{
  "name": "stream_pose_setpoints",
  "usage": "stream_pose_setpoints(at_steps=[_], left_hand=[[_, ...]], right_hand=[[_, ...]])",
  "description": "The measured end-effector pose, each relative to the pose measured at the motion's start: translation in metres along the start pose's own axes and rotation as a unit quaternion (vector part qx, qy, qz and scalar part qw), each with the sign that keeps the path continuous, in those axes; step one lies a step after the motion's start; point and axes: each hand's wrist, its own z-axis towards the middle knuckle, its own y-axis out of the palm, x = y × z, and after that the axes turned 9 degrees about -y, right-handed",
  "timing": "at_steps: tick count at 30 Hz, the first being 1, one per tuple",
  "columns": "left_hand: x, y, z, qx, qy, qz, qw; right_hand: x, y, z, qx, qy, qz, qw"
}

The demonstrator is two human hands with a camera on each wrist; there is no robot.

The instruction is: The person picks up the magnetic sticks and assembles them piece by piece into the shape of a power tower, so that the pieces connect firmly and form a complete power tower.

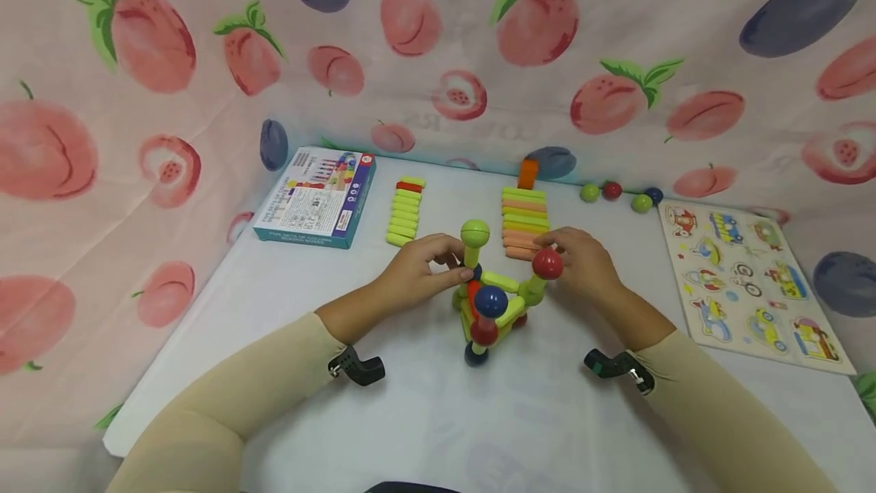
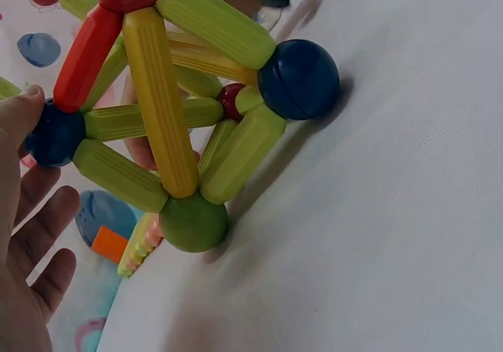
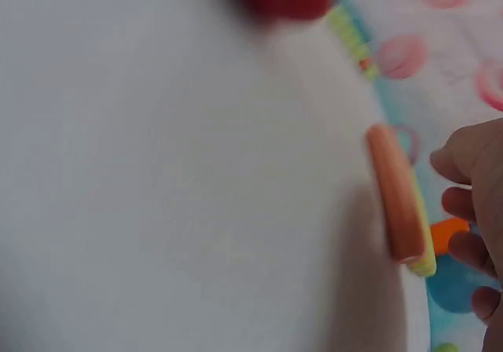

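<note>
A frame of magnetic sticks and balls [image 1: 499, 281] stands on the table, with green, red and blue balls on its raised sticks. My left hand [image 1: 411, 272] pinches a dark blue ball [image 2: 55, 133] at the frame's left side, its thumb on the ball and its other fingers spread in the left wrist view. Beyond the frame lies a column of green, yellow and orange sticks [image 1: 525, 221]. At its near right end is my right hand [image 1: 582, 261], fingers loosely bent. The right wrist view shows a gap between that hand and an orange stick [image 3: 397, 195].
At the left back lies a game box [image 1: 311, 196], with a shorter column of green sticks [image 1: 404, 215] beside it. An orange block [image 1: 528, 173] stands behind the longer column. Several loose balls [image 1: 611, 190] and a picture puzzle board [image 1: 746, 280] are at the right.
</note>
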Motion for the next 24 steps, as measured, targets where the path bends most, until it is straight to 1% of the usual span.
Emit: stream_pose_setpoints(at_steps=[1,2,3,4,6,8,9,11,12,13,14,15,16,17,18,19,20,21,22,23,24], left_hand=[[0.000,0.000,0.000,0.000,0.001,-0.001,1.0000],[-0.001,0.000,0.000,-0.001,0.001,0.000,1.0000],[-0.001,0.000,0.001,0.000,0.000,0.001,1.0000],[-0.002,0.001,0.001,-0.001,0.001,0.001,1.0000],[-0.003,0.001,0.002,-0.001,0.001,0.003,1.0000],[-0.004,0.000,0.004,-0.003,0.004,0.006,1.0000],[-0.005,0.000,0.005,-0.005,0.007,0.008,0.9999],[-0.006,0.000,0.007,-0.007,0.015,0.013,0.9998],[-0.006,0.000,0.008,-0.008,0.018,0.015,0.9997],[-0.006,0.000,0.008,-0.008,0.019,0.017,0.9996],[-0.006,-0.001,0.009,-0.008,0.020,0.018,0.9996],[-0.006,-0.001,0.009,-0.009,0.019,0.017,0.9996],[-0.006,-0.001,0.009,-0.009,0.017,0.016,0.9997],[-0.005,-0.001,0.009,-0.008,0.015,0.014,0.9998],[-0.005,-0.001,0.009,-0.008,0.012,0.013,0.9998],[-0.005,-0.001,0.009,-0.008,0.010,0.011,0.9999],[-0.005,-0.001,0.009,-0.008,0.009,0.009,0.9999],[-0.005,-0.001,0.009,-0.009,0.009,0.008,0.9999],[-0.004,-0.001,0.009,-0.010,0.011,0.007,0.9999],[-0.004,0.000,0.009,-0.010,0.013,0.006,0.9999],[-0.004,0.000,0.010,-0.010,0.015,0.005,0.9998]], right_hand=[[0.001,0.004,0.003,0.002,-0.005,-0.089,0.9960],[0.001,0.007,0.005,0.004,-0.013,-0.162,0.9868],[0.001,0.011,0.006,-0.001,-0.022,-0.206,0.9782],[0.000,0.014,0.007,-0.007,-0.031,-0.236,0.9713],[-0.003,0.019,0.008,-0.016,-0.039,-0.271,0.9616],[-0.008,0.020,0.008,-0.025,-0.038,-0.293,0.9550],[-0.009,0.019,0.008,-0.036,-0.037,-0.308,0.9501],[-0.013,0.014,0.009,-0.071,-0.029,-0.324,0.9428],[-0.014,0.009,0.009,-0.092,-0.020,-0.321,0.9423],[-0.017,0.004,0.010,-0.115,-0.001,-0.304,0.9456],[-0.019,-0.002,0.011,-0.137,0.017,-0.276,0.9513],[-0.022,-0.009,0.013,-0.149,0.033,-0.237,0.9596],[-0.025,-0.016,0.014,-0.155,0.049,-0.182,0.9698],[-0.028,-0.023,0.015,-0.156,0.067,-0.114,0.9788],[-0.032,-0.030,0.016,-0.147,0.081,-0.038,0.9850],[-0.036,-0.036,0.017,-0.138,0.084,0.039,0.9860],[-0.039,-0.042,0.017,-0.130,0.074,0.113,0.9822],[-0.043,-0.046,0.018,-0.125,0.062,0.177,0.9744],[-0.047,-0.049,0.018,-0.127,0.050,0.229,0.9638],[-0.051,-0.052,0.018,-0.134,0.038,0.267,0.9537],[-0.054,-0.052,0.019,-0.143,0.022,0.289,0.9464]])
